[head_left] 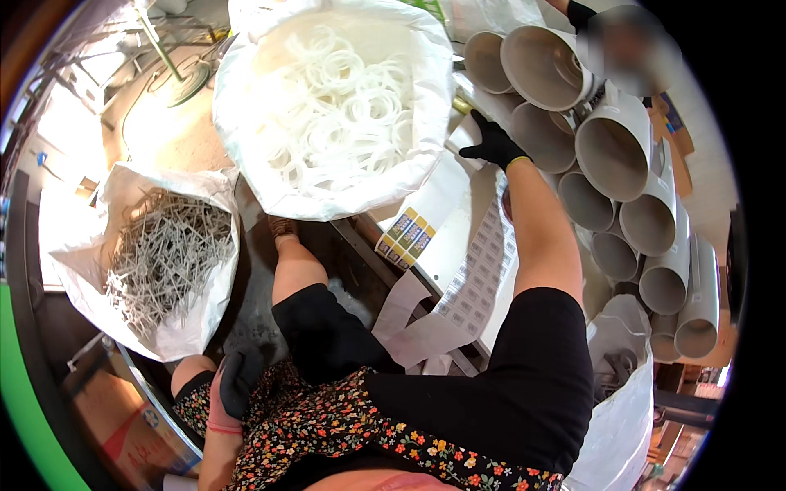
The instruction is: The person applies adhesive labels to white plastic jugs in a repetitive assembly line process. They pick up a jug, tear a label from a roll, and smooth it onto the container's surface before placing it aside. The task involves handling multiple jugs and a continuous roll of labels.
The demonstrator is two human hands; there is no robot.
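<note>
My right hand [494,145], in a black glove, reaches forward over a strip of sticker labels [479,270] toward a stack of grey plastic pipe fittings [614,155]; its fingers are spread and hold nothing. My left hand [237,378], also in a black glove, rests curled near my left knee at the lower left; what it holds, if anything, is not visible. A long white backing strip [417,323] hangs down from the labels.
A big white sack of white rings [344,106] stands ahead. A second white sack of grey metal clips [164,254] sits at the left. Another white bag [618,409] is at the lower right. Another person [626,41] is at the top right behind the pipes.
</note>
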